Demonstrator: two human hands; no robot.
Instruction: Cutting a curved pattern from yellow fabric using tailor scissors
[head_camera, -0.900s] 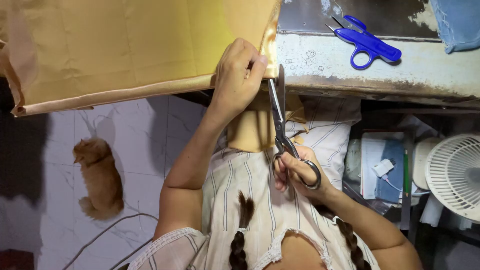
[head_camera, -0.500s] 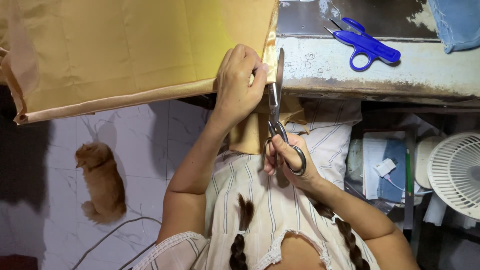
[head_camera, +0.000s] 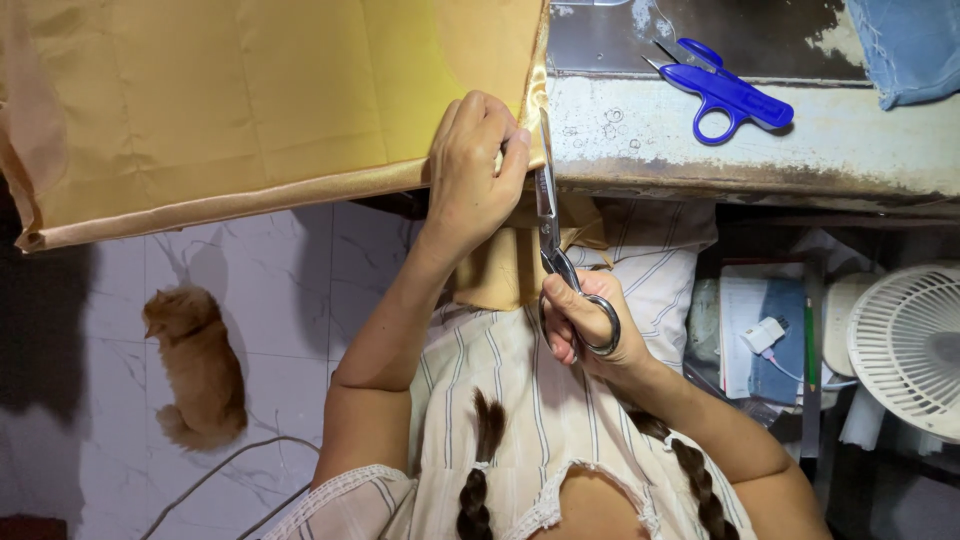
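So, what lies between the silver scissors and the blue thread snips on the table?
In the head view, only bare, worn table top lies between the silver scissors and the blue thread snips.

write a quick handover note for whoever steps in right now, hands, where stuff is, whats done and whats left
Left hand: pinching the golden fabric at its right edge, at the table edge.
Right hand: fingers through the handles of the silver scissors, blades pointing up along that fabric edge, just beside the left fingertips.
Fabric lies on the table with its folded hem hanging over the front. A cut strip of the same cloth hangs below the hands.
Blue snips lie unused further right on the table.
Done: the cut seems started at the hem.
Left: most of the edge ahead of the blades looks uncut.
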